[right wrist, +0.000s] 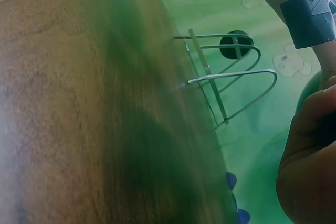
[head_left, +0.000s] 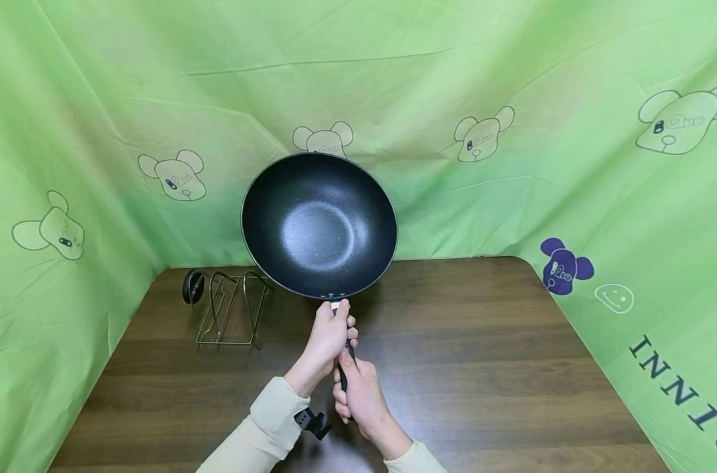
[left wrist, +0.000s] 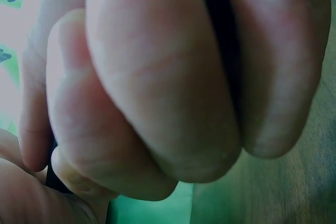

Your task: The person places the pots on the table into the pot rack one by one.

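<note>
A black wok point(head_left: 320, 226) is held up over the far part of the table, its dark inside facing the head camera. My left hand point(head_left: 333, 335) grips the handle close to the pan, thumb lying along the top. Just below it, my right hand point(head_left: 361, 397) grips the lower part of the same handle point(head_left: 343, 381). In the left wrist view, curled fingers point(left wrist: 163, 77) wrap the dark handle and fill most of the picture. At the right edge of the right wrist view, part of a hand point(right wrist: 310, 156) shows.
A wire rack point(head_left: 228, 312) stands on the wooden table point(head_left: 482, 355) left of the wok, with a black round piece point(head_left: 193, 286) at its back left. Green cloth point(head_left: 417, 66) with printed mouse heads hangs around the table's back and sides.
</note>
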`<control>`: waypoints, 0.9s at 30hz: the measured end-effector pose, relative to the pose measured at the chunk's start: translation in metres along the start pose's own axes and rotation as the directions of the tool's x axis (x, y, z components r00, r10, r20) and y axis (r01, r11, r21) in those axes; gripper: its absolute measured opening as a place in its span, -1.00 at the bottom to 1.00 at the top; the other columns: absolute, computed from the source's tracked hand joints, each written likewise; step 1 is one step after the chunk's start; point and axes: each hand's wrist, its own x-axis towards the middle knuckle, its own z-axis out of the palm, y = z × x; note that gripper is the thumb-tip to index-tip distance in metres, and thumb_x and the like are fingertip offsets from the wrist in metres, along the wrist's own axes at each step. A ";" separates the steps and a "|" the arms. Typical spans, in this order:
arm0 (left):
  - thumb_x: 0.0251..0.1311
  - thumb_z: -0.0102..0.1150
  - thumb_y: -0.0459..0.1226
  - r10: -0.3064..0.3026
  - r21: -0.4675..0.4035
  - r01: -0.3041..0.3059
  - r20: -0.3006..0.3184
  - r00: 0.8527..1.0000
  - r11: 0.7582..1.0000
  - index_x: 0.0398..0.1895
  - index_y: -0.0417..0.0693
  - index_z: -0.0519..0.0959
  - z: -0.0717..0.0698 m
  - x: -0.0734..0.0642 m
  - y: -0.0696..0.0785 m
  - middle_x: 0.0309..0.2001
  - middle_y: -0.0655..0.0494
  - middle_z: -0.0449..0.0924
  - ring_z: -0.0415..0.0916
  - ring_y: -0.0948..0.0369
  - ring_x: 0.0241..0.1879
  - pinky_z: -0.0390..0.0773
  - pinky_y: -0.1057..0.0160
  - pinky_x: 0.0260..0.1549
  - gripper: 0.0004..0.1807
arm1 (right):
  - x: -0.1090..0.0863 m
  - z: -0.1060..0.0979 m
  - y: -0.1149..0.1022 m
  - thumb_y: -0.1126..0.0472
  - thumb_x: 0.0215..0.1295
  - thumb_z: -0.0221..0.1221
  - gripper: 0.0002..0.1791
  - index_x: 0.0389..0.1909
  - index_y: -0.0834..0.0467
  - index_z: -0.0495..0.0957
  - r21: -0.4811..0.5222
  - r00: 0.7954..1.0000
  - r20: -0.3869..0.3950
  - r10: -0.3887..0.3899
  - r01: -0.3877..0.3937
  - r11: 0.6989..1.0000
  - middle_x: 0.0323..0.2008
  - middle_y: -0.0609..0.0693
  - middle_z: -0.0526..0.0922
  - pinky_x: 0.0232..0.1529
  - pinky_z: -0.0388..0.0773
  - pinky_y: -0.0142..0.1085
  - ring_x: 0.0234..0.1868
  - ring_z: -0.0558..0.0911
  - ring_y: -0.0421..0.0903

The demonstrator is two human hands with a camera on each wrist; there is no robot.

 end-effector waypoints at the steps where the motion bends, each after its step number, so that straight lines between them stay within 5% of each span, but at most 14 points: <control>1: 0.61 -0.24 -0.24 -0.002 -0.005 0.002 -0.001 1.000 1.000 -0.16 -0.12 0.19 0.000 0.000 0.000 -0.50 0.12 0.25 0.25 0.32 -0.66 0.39 0.44 -0.68 -0.85 | 0.000 0.001 0.000 -0.26 0.55 -0.09 -0.40 -0.50 0.17 0.28 0.001 1.000 -0.002 0.003 -0.003 1.000 -0.88 -0.18 0.18 -0.88 0.18 -0.42 -0.90 0.21 -0.28; 27: 0.62 -0.24 -0.24 -0.004 0.000 0.004 -0.008 1.000 1.000 -0.13 -0.13 0.17 -0.007 -0.005 0.003 -0.49 0.11 0.25 0.25 0.31 -0.65 0.38 0.43 -0.67 -0.86 | -0.002 0.007 -0.001 -0.28 0.53 -0.07 -0.37 -0.54 0.17 0.27 0.007 1.000 0.015 0.024 -0.024 1.000 -0.88 -0.18 0.19 -0.88 0.18 -0.44 -0.90 0.22 -0.29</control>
